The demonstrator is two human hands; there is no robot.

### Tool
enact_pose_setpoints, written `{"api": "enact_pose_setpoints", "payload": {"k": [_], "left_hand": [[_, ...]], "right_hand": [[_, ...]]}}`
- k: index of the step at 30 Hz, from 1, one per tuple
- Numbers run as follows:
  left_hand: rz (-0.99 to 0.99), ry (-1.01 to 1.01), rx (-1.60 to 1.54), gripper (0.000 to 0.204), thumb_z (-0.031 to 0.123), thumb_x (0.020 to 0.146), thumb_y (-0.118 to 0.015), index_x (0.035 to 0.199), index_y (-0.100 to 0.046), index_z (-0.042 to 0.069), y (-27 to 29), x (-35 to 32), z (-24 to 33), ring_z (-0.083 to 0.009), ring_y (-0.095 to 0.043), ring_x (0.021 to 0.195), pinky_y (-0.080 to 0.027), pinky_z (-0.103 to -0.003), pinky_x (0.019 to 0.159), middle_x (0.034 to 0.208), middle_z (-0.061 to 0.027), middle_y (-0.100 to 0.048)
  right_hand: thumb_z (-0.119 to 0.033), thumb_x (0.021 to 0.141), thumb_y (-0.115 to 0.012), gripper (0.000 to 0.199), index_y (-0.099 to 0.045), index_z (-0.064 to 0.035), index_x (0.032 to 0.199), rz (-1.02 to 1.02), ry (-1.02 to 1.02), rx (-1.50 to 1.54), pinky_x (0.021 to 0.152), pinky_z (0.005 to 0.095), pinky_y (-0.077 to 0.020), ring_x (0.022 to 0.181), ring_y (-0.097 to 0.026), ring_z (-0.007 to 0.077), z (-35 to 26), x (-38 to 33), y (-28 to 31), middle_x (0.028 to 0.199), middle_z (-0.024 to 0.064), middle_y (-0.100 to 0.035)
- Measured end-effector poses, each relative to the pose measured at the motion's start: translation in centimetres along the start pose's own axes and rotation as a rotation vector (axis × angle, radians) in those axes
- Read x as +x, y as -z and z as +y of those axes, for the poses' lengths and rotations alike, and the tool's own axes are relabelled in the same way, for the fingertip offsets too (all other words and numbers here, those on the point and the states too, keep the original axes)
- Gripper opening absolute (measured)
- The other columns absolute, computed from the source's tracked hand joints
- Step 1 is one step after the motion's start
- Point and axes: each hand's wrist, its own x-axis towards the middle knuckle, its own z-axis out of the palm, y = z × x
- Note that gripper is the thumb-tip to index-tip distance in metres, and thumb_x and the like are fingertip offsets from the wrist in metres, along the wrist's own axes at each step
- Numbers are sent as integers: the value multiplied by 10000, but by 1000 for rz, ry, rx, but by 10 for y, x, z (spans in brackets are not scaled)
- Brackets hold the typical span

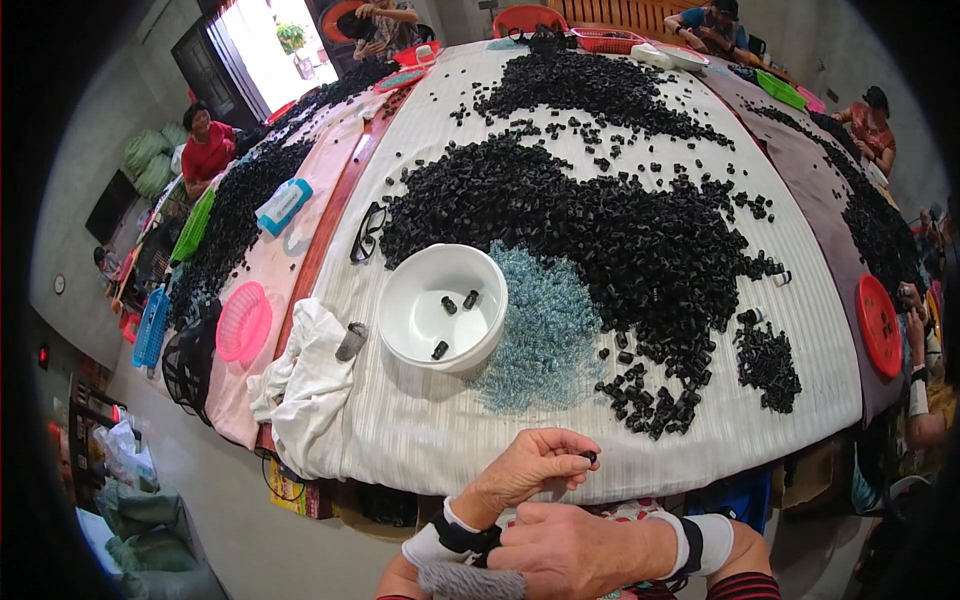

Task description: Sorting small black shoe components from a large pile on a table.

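Note:
My left hand (530,468) is held just past the table's near edge, thumb and fingertips pinched on a small black plastic part (590,457). Below it, my right hand (570,552) crosses over to my left wrist with curled fingers. Its fingertips lie by the black strap (462,536) of the white cuff, so what they hold is hidden. A grey knitted piece (470,580) shows under that hand. Beyond my left hand are a heap of clear bluish beads (540,330) and a large pile of black parts (600,240). A white bowl (400,345) contains three black parts (449,305).
White cloth (320,390) is bunched left of the bowl, near black-framed glasses (368,232). A pink basket (243,322) stands on the left table, a red tray (879,326) at the right edge. A smaller black pile (767,368) lies at right. Several people sit around.

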Motion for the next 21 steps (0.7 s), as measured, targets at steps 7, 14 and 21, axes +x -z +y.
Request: {"api": "enact_pose_setpoints", "payload": {"k": [7,14,21], "left_hand": [[33,67,37,241,52,869,-610,1099,-571,-12,-11,-2,14,-124,-617,736,-523,-234,657,971,-112,-652],[31,-38,87,284,101,874,-631,1133,-565,5,-13,2,4,-96,-606,756,-505,-205,648,908,-60,-652],[37,-96,90,188,87,859,-637,1034,-605,25,-12,-7,-5,-84,-569,663,-486,-223,594,826,-11,-612]], "right_hand": [[-180,740,-540,134,-515,-50,762,40,-58,-100,641,391,-434,682,-576,254,13,7,-2,700,80,-547],[-196,821,-618,223,-494,-52,703,51,-42,-55,534,370,-386,569,-498,268,-5,-16,6,620,92,-478],[-264,805,-653,309,-487,-59,646,33,-433,-106,485,420,-415,538,-539,359,-18,-83,11,576,145,-513]]}}
